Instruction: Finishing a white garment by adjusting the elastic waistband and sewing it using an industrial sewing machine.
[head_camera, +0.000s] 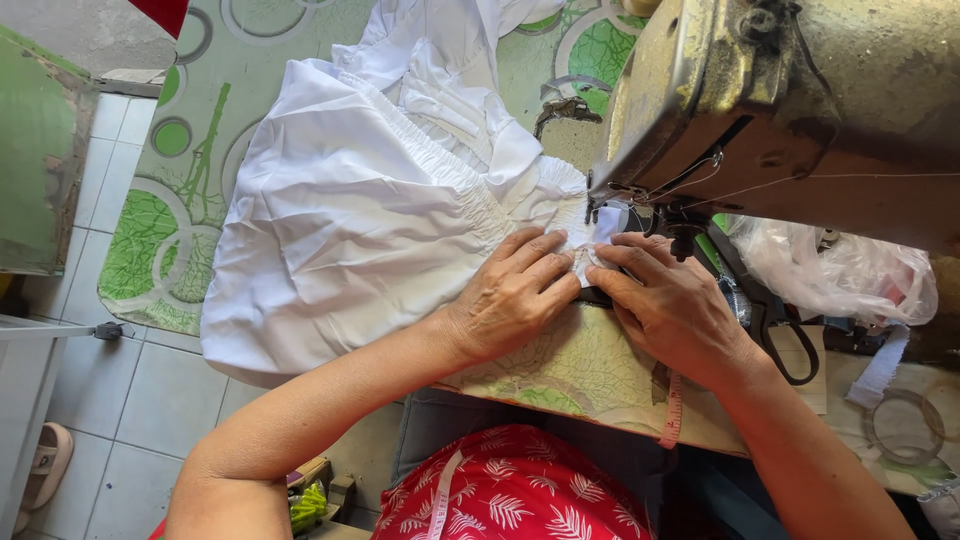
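Note:
A white garment (350, 210) with a gathered elastic band lies over the sewing table (580, 370) and hangs off its left edge. My left hand (515, 295) presses flat on the fabric just left of the needle area. My right hand (670, 305) presses the fabric edge with its fingertips right under the presser foot (607, 215) of an old tan sewing machine (800, 90). Both hands pinch and hold the white cloth down near the needle.
Black-handled scissors (775, 320) lie right of my right hand, beside a clear plastic bag (840, 270). A pink measuring tape (672, 415) hangs over the table's front edge. The tiled floor (140, 400) and a sandal (45, 465) show at lower left.

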